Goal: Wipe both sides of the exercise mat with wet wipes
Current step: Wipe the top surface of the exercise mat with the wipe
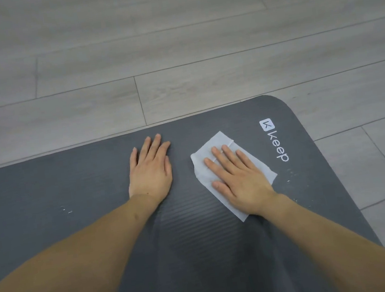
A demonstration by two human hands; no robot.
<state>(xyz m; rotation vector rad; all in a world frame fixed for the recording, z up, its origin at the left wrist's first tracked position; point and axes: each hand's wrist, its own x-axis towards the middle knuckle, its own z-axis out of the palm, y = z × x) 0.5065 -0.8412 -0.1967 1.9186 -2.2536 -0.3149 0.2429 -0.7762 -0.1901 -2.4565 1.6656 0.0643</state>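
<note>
A dark grey foam exercise mat with a rounded corner lies flat on the floor, its surface matte and finely ribbed, the parallel ridges showing most clearly in the patch between the two forearms. Near that rounded corner a white printed logo reads "keep" beside a small square mark. Just inward of the logo lies a thin white wet wipe, a creased, roughly rectangular sheet spread flat on the mat. The right hand presses down on the wipe with straight, slightly spread fingers, gripping nothing. Beside the wipe, apart from it, the left hand rests palm-down on bare mat, fingers straight and together. A few small droplets glint on the mat. Beyond the mat's far edge stretches pale grey wood-grain plank flooring.
</note>
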